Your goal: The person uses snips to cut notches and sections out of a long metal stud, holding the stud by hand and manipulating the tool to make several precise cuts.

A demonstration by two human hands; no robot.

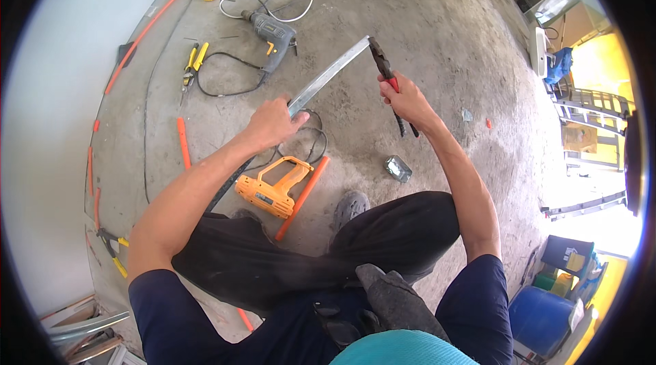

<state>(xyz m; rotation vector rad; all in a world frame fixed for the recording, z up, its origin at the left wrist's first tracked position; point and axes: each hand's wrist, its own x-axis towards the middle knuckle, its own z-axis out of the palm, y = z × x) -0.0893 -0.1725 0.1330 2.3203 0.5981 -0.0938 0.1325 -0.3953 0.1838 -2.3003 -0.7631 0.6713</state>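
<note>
A person's left hand (pixel 277 121) clasps a narrow, silver-grey metal strip (pixel 329 76) above a rough concrete floor (pixel 478 57), as the right hand (pixel 408 100) grips dark-headed pliers with red and black handles (pixel 383 64) at the strip's far end. The strip looks light and stiff, its edges possibly sharp; its flat faces appear the safest hold. Left of the strip lies a grey corded drill (pixel 272 29); nearer the person, a yellow-orange power tool (pixel 265 195).

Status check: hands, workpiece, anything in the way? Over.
Left hand gripping long silvery metal strip. Right hand holding red-and-black-handled pliers, head at strip's far end. Grey corded drill nearby, clear of both hands.
</note>
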